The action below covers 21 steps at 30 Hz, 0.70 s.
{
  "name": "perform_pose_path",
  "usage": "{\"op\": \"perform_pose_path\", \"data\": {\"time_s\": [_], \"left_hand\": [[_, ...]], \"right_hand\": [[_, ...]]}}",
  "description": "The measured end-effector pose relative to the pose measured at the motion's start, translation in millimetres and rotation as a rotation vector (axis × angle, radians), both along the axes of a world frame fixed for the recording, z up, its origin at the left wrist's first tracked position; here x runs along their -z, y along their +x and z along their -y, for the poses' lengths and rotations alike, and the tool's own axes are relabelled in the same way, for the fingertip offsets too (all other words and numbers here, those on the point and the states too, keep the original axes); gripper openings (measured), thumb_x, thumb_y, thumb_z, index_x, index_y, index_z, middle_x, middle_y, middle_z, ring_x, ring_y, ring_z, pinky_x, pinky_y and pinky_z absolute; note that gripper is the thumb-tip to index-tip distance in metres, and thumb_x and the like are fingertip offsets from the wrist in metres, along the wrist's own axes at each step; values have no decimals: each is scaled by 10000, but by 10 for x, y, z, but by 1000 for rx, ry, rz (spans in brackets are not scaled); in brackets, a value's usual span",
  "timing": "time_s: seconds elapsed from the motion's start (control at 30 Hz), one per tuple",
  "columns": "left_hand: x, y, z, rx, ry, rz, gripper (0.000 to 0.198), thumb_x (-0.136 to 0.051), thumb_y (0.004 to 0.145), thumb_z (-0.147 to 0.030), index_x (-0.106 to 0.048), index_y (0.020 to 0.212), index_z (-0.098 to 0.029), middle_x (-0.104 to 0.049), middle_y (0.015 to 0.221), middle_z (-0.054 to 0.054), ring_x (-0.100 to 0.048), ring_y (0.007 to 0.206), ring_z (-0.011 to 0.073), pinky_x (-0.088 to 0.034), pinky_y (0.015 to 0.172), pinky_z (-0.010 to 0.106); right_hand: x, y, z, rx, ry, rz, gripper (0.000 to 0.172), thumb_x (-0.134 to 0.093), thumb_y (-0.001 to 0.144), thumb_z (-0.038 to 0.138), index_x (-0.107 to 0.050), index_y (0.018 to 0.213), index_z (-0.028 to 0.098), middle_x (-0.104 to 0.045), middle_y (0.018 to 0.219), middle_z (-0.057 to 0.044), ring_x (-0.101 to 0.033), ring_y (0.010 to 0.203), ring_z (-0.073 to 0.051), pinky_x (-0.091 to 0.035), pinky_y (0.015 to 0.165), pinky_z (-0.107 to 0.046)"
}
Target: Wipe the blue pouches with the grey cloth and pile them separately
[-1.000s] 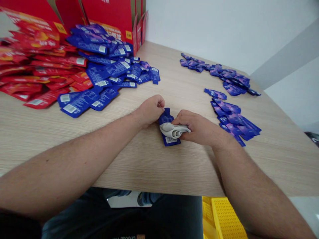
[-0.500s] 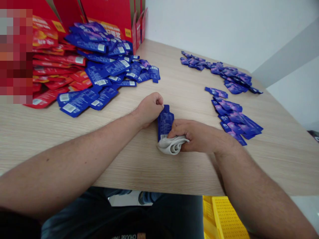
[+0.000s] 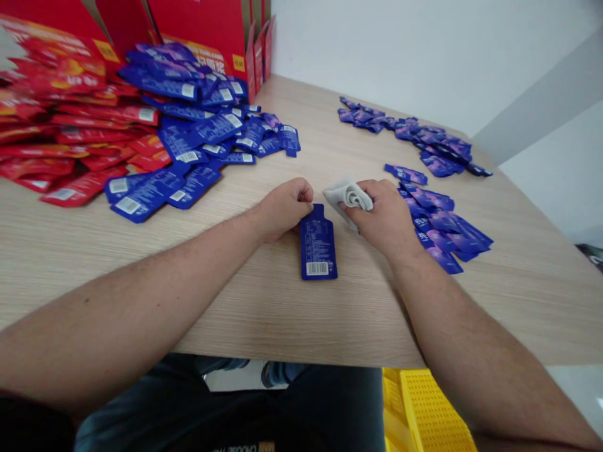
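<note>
Head view: the left hand point(image 3: 282, 208) pinches the top of the blue pouch point(image 3: 318, 243), which lies flat just below the grip. Bare table point(image 3: 282, 314) runs from there to the near edge. The right hand point(image 3: 384, 220) clenches a grey cloth point(image 3: 347, 194), with purple pouches point(image 3: 443, 226) crowding just beyond it. The pinching fingertips are hidden.

A single pouch point(image 3: 318, 243) lies flat mid-table point(image 3: 282, 314), its far end pinched by the left hand point(image 3: 282, 208). Just right of it, the right hand point(image 3: 384, 216) grips a cloth point(image 3: 347, 194). A heap of pouches point(image 3: 141, 125) spreads far left before upright boxes point(image 3: 202, 25) — laid-out pouches point(image 3: 438, 220) trail along the right.
</note>
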State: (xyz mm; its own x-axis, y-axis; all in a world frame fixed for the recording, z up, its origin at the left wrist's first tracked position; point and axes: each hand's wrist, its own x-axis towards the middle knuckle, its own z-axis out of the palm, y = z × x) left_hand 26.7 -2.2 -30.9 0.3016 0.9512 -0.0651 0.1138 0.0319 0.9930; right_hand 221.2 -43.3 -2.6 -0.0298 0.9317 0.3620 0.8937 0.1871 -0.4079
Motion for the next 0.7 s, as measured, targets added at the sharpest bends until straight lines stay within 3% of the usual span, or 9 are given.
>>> {"op": "perform_pose_path", "data": {"time_s": [0.13, 0.27, 0.37, 0.53, 0.7], "left_hand": [[36, 4, -13, -35, -39, 46, 236, -562, 729, 17, -496, 732, -210, -464, 569, -65, -418, 481, 91, -263, 470, 214], [21, -56, -53, -72, 26, 96, 215, -564, 732, -10, -488, 733, -212, -472, 568, -70, -438, 501, 99, -297, 491, 211], [-96, -180, -91, -114, 76, 58, 184, -563, 782, -60, -477, 748, -219, -477, 565, -74, -464, 500, 107, -335, 494, 221], [-376, -400, -108, -273, 375, -68, 163, -597, 792, -79, -505, 758, -209, -510, 648, -55, -484, 575, 89, -372, 548, 217], [-563, -613, -195, -347, 352, -98, 155, -597, 837, -184, -456, 864, -242, -558, 730, -56, -610, 521, 109, -410, 445, 219]], "right_hand": [[27, 137, -60, 97, 51, -73, 214, -712, 850, 333, -738, 1028, 216, -727, 1008, -84, -624, 951, -260, -471, 843, -394], [63, 200, -91, 127, 13, -100, 223, -677, 833, 370, -746, 985, 221, -719, 909, -71, -639, 906, -274, -473, 807, -401], [118, 213, -111, 120, 9, -114, 255, -656, 831, 391, -747, 988, 212, -725, 952, -86, -641, 930, -270, -474, 817, -393], [196, 234, -148, 74, -11, -122, 279, -611, 849, 413, -744, 996, 217, -735, 954, -97, -645, 938, -277, -480, 814, -398], [195, 241, -166, 25, -52, -71, 273, -584, 849, 405, -740, 971, 217, -747, 934, -112, -651, 907, -299, -487, 804, -422]]}}
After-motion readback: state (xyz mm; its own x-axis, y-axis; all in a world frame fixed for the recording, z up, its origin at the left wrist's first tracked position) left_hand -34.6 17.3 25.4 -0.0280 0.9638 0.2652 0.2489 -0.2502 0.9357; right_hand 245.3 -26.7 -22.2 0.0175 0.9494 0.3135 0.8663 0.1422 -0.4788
